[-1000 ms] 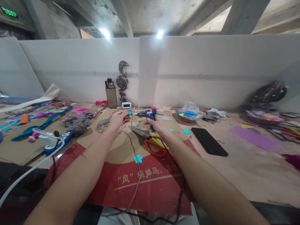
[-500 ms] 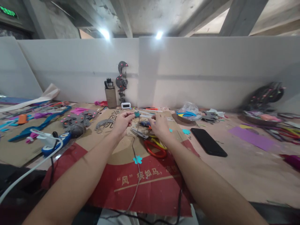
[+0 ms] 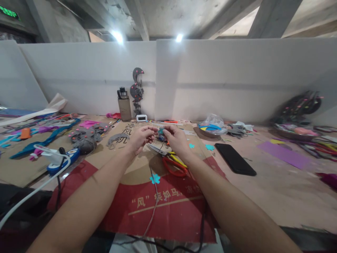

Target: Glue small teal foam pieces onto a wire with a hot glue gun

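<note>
The fingers of the left hand [image 3: 144, 138] and right hand [image 3: 176, 140] pinch a small teal piece [image 3: 160, 131] between their tips; below it lie open scissors [image 3: 175, 166], and nearer the person a turquoise cutout [image 3: 155, 179] rests on red-printed cardboard [image 3: 168, 221]

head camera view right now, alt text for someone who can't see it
The wearer's left hand and right hand meet at a small teal piece over printed cardboard, near scissors with red and yellow handles. A black phone lies to the right; a bottle stands behind.
</note>
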Tool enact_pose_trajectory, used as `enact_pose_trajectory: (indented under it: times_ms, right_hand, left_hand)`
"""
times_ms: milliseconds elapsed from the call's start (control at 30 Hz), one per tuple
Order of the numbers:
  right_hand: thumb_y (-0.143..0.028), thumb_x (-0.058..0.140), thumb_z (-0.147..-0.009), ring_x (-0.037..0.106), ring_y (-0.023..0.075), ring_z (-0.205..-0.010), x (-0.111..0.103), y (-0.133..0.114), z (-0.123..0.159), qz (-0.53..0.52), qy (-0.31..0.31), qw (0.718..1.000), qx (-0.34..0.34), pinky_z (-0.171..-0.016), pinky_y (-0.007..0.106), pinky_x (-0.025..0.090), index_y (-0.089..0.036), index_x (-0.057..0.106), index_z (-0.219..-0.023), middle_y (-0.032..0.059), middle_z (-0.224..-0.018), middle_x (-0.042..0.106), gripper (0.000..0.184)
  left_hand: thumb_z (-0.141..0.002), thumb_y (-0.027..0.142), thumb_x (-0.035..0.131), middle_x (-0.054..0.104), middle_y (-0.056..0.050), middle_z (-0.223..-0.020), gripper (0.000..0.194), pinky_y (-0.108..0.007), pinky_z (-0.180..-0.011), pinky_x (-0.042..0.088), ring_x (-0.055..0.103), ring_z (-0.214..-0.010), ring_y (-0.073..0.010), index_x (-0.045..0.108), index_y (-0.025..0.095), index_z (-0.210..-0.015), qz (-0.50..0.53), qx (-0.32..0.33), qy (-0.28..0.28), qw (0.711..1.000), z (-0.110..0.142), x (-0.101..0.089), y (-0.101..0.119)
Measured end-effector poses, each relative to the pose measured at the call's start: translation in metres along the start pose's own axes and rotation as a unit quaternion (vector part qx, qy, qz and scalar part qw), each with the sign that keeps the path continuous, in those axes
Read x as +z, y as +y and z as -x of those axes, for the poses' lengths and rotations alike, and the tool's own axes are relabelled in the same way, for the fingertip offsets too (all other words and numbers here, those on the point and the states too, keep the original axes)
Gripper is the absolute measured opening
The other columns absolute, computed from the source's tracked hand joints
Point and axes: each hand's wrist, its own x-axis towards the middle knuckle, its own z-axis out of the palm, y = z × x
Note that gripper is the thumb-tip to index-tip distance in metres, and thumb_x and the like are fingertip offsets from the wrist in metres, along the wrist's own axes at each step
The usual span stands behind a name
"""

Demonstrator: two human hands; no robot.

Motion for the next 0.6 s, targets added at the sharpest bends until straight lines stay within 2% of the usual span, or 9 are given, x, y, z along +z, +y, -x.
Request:
enact_pose_trajectory:
  times_ms: [100,233,333,400,500,600]
  right_hand:
    - [-0.026,0.046,-0.084,0.057,0.0174,-0.087,-0.002,-0.004,0.000,0.079,-0.025,0.995,-0.059,-0.080,0.031,0.042,-0.020,0.065,-0.094,0.0044,-0.091,0.066,0.022]
    - [-0.021,0.042,-0.087,0.056,0.0177,-0.093,-0.001,-0.009,0.004,0.134,-0.050,0.983,-0.120,-0.085,0.031,0.041,-0.019,0.065,-0.100,0.0076,-0.098,0.065,0.026]
    - [-0.020,0.046,-0.085,0.057,0.0178,-0.091,0.001,-0.009,0.006,0.138,-0.035,0.984,-0.110,-0.083,0.031,0.041,-0.017,0.060,-0.108,0.0078,-0.096,0.065,0.027]
    - [-0.022,0.050,-0.083,0.058,0.0172,-0.084,0.001,-0.008,0.006,0.129,-0.025,0.987,-0.091,-0.078,0.030,0.043,-0.017,0.056,-0.111,0.0067,-0.090,0.065,0.029]
    - [-0.023,0.051,-0.082,0.057,0.0159,-0.077,0.000,-0.009,0.007,0.122,-0.027,0.989,-0.073,-0.071,0.028,0.042,-0.018,0.058,-0.100,0.0050,-0.085,0.065,0.019]
    - [-0.023,0.049,-0.084,0.057,0.0154,-0.076,-0.002,-0.011,0.006,0.122,-0.041,0.989,-0.076,-0.071,0.028,0.042,-0.019,0.060,-0.089,0.0042,-0.084,0.065,0.013]
  left_hand:
    - [-0.069,0.032,0.064,0.062,-0.005,-0.074,0.022,-0.021,-0.049,0.036,0.050,-0.056,-0.0082,0.066,0.012,-0.079,-0.008,0.003,-0.004,1.000,-0.002,-0.007,0.006]
    - [-0.069,0.036,0.067,0.059,-0.003,-0.066,0.025,-0.021,-0.048,0.035,0.047,-0.051,-0.0072,0.066,0.012,-0.077,-0.093,0.030,-0.041,0.994,-0.006,-0.012,0.004]
    - [-0.068,0.036,0.069,0.059,-0.002,-0.064,0.027,-0.021,-0.048,0.036,0.048,-0.050,-0.0075,0.067,0.013,-0.083,-0.132,0.046,-0.047,0.989,-0.007,-0.013,0.001]
    - [-0.067,0.035,0.071,0.060,-0.002,-0.062,0.028,-0.021,-0.049,0.038,0.050,-0.051,-0.0085,0.067,0.013,-0.084,-0.127,0.033,-0.044,0.990,-0.007,-0.013,0.000]
    - [-0.065,0.034,0.072,0.060,-0.002,-0.061,0.026,-0.021,-0.051,0.041,0.053,-0.054,-0.0096,0.065,0.013,-0.079,-0.109,0.000,-0.041,0.993,-0.005,-0.012,0.000]
    - [-0.064,0.033,0.073,0.061,-0.003,-0.061,0.024,-0.020,-0.051,0.041,0.055,-0.055,-0.0097,0.065,0.013,-0.075,-0.099,-0.022,-0.044,0.994,-0.004,-0.013,0.002]
